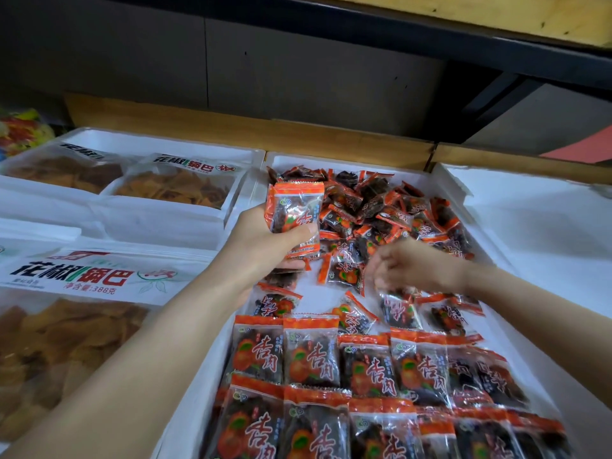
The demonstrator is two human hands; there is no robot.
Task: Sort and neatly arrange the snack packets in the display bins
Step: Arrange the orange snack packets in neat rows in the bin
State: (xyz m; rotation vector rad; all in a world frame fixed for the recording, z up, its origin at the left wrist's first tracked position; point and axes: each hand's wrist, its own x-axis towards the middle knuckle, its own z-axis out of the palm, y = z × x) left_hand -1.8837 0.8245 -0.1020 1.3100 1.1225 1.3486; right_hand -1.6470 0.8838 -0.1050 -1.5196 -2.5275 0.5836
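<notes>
**Operator:** What are my hands doing?

**Spotter:** Your left hand (265, 240) is curled round a small stack of orange-edged packets (296, 217). You hold it upright above the far left part of the middle foam bin (331, 158). Your right hand (412, 265) hangs palm down over the bin's middle with its fingers bent. It is blurred, so I cannot tell whether it grips the single packet (397, 306) just under its fingertips.

**Operator:** Where are the other packets?

**Spotter:** All in that same bin. A loose heap (381, 207) fills the far end, jumbled at every angle. A few stray packets (354, 314) lie in the middle on the white floor of the bin. At the end nearest you, neat rows (311, 356) lie face up and overlapping, orange tops pointing away from you.

**Operator:** And around it?

**Spotter:** To your left, white bins (159, 223) hold large clear bags of rice-crust crisps (178, 185). The nearest bag (76, 326) lies beside your left forearm. To your right stands another white bin (530, 226). A wooden ledge (231, 127) runs behind all of them.
</notes>
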